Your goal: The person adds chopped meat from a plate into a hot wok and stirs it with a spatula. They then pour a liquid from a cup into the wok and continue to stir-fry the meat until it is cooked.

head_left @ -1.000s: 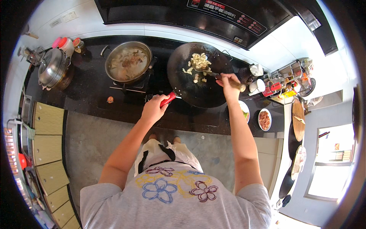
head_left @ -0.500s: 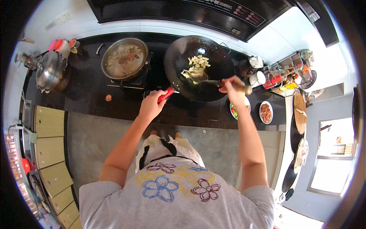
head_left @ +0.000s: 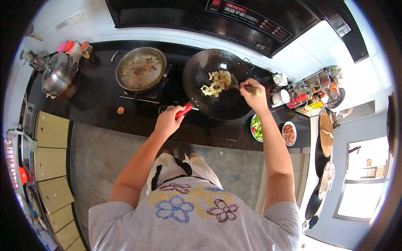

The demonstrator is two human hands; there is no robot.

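My left hand [head_left: 168, 120] is closed round the red handle [head_left: 183, 110] of a dark wok [head_left: 217, 109] on the stove. In my right hand [head_left: 253, 96] I grip the handle of a spatula, whose blade [head_left: 233, 82] reaches into the wok. The blade lies at the right side of a heap of pale yellow food pieces [head_left: 215, 83], which look like scrambled egg, and is partly blurred. Below my right wrist are a bowl of cut green and red vegetables [head_left: 257, 129] and a dish of sliced reddish meat [head_left: 289, 134].
Left of the wok, a wide steel pan [head_left: 140, 69] of cloudy liquid stands on another burner. A lidded steel pot [head_left: 58, 75] and jars [head_left: 73, 50] are at the far left. White cups [head_left: 280, 98] and bottles [head_left: 316, 102] stand right. A range hood [head_left: 201, 19] hangs above.
My right hand has moved the spatula up to the right side of the food, and the pieces have shifted. My left hand keeps hold of the wok handle. The whole view has shifted slightly.
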